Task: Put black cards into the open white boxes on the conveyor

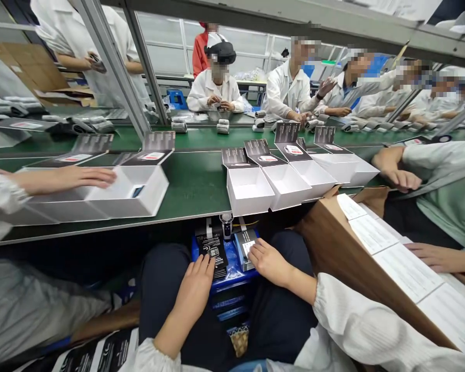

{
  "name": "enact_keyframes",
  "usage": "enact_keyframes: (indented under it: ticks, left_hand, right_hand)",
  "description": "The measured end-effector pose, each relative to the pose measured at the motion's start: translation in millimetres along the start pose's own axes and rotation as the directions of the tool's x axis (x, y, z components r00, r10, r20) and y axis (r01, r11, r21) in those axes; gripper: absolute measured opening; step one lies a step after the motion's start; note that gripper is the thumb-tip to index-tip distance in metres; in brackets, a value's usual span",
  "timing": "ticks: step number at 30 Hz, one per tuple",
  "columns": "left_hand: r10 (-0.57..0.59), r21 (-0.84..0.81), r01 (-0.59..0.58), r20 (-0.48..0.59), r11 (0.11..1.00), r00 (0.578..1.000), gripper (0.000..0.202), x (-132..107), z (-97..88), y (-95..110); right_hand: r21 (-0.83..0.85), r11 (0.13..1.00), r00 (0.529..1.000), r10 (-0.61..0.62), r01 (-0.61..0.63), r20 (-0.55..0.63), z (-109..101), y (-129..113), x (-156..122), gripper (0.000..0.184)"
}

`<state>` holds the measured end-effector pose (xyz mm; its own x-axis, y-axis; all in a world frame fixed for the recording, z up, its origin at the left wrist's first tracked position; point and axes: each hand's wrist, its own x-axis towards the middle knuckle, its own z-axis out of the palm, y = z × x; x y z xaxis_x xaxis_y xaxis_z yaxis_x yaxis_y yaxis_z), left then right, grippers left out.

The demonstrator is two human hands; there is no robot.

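Between my knees stands a blue plastic-covered stool [232,283] bearing two stacks of printed papers. My left hand [194,287] lies with stretched fingers at the near left edge of the black leaflets [213,248]. On the other stack, blue booklets with a white label [245,253], rest the fingertips of my right hand [271,262]; its fingers are loosely extended and its thumb is hidden. A small silver and black cylindrical device [227,226] stands upright between the stacks, towards the back.
White open boxes [251,194] with dark lids line the green conveyor [196,181]. At left, a neighbour's hand [70,178] reaches over more boxes [139,194]. A large carton [333,248] holding white boxes [406,263] stands close at right. Metal posts [147,67] rise ahead; co-workers sit opposite.
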<state>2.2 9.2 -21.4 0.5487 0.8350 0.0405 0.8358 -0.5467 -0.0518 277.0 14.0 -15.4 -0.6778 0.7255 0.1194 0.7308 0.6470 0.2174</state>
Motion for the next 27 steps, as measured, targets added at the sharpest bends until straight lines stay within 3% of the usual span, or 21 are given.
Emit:
enact_keyframes:
  ticks: [3,7,10,13,17,18,20,23,25,27]
  left_hand:
    - [0.033,-0.054,-0.043,-0.175,0.998,0.984,0.055,-6,-1.6,-2]
    - [0.07,-0.179,-0.161,-0.431,0.971,0.899,0.039,-8,-19.5,1]
    - [0.061,-0.29,-0.245,-0.522,0.925,0.851,0.029,-6,-40.8,8]
    - [0.078,-0.351,-0.317,-0.554,0.881,0.829,0.026,-3,-56.4,17]
    - [0.099,-0.376,-0.356,-0.556,0.856,0.825,0.029,1,-67.4,29]
    - [0.095,-0.38,-0.361,-0.564,0.852,0.82,0.029,4,-70.5,32]
    - [0.072,-0.403,-0.378,-0.6,0.834,0.797,0.031,12,-79.6,38]
    - [0.005,-0.426,-0.429,-0.705,0.797,0.71,0.037,31,-102.6,47]
    - [-0.06,-0.41,-0.452,-0.79,0.792,0.611,0.042,43,-122.0,50]
    - [-0.137,-0.405,-0.437,-0.84,0.803,0.525,0.047,53,-138.4,49]
  right_hand:
    - [0.156,0.985,0.997,0.075,-0.077,0.015,-3,0,2,0.022]
    - [0.37,0.9,0.973,0.223,-0.23,0.062,-6,6,7,0.016]
    - [0.44,0.862,0.968,0.236,-0.249,0.086,-9,16,11,0.012]
    - [0.502,0.825,0.966,0.24,-0.257,0.101,-17,29,14,0.008]
    - [0.53,0.752,0.887,0.461,-0.392,0.003,-55,37,14,0.017]
    - [0.544,0.746,0.877,0.478,-0.384,-0.037,-70,34,13,0.02]
    - [0.576,0.769,0.912,0.4,-0.278,-0.093,-105,22,9,0.024]
    - [0.567,0.822,0.958,0.205,-0.057,-0.201,-152,2,4,0.027]
    - [0.481,0.877,0.92,0.175,0.016,-0.351,-173,2,7,0.027]
    - [0.343,0.939,0.837,0.199,-0.014,-0.509,-181,20,19,0.029]
